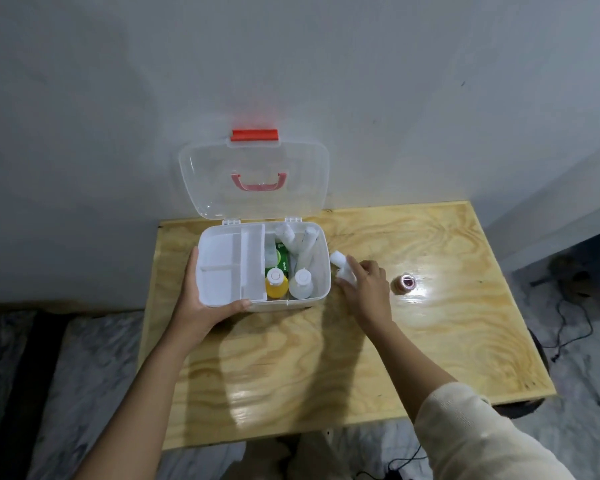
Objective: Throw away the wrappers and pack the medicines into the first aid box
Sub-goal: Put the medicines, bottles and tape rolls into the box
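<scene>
The white first aid box stands open on the wooden table, its clear lid leaning back against the wall. Inside, a white tray fills the left half. The right half holds a yellow bottle, a white bottle, a green packet and white tubes. My left hand grips the box's front left corner. My right hand closes around a white roll on the table just right of the box. A small brownish tape roll lies further right.
The table's back edge meets a grey wall. Dark cables trail over the floor to the right of the table. A patterned floor or cover shows to the left and below.
</scene>
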